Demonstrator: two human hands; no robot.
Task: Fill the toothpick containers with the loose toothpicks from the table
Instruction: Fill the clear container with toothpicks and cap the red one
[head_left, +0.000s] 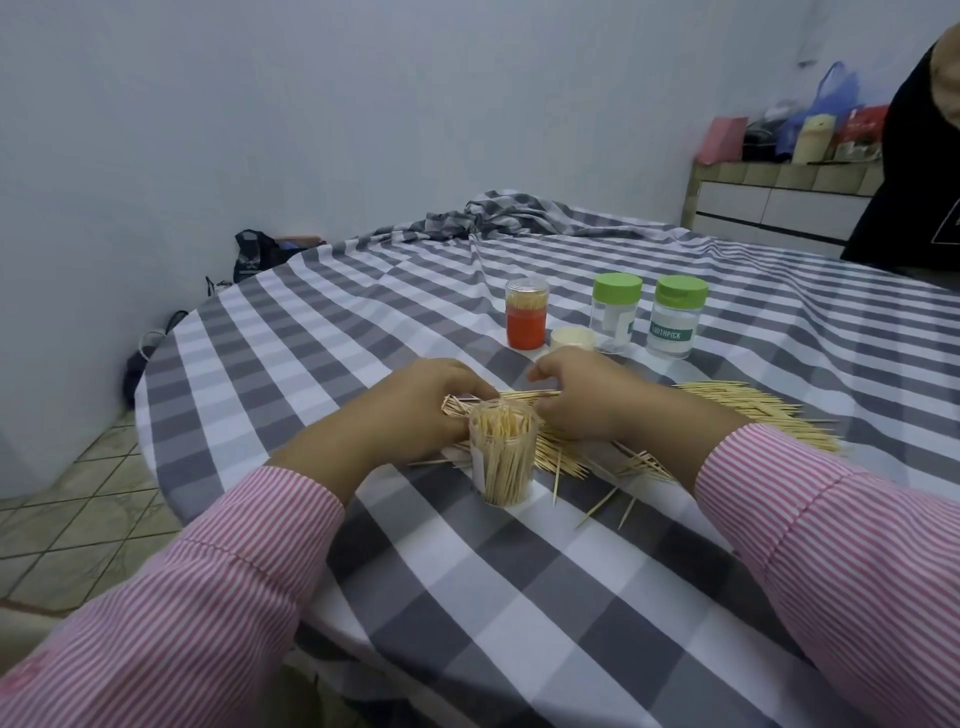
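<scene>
An open clear container (503, 460) packed with upright toothpicks stands on the checked tablecloth in front of me. Just behind it, my left hand (415, 410) and my right hand (592, 397) together grip a bundle of toothpicks (519, 397) held level between them. A pile of loose toothpicks (737, 408) spreads to the right, with strays (602, 506) near the container. Farther back stand an orange container (525, 319) full of toothpicks, a small cream lid (571, 338), and two clear containers with green lids (615, 314) (677, 325).
The round table (467, 597) wears a grey and white checked cloth, bunched at the far side. A person in black (914, 171) stands at the right edge. Bags lie on the tiled floor by the wall on the left. A cluttered counter is at the back right.
</scene>
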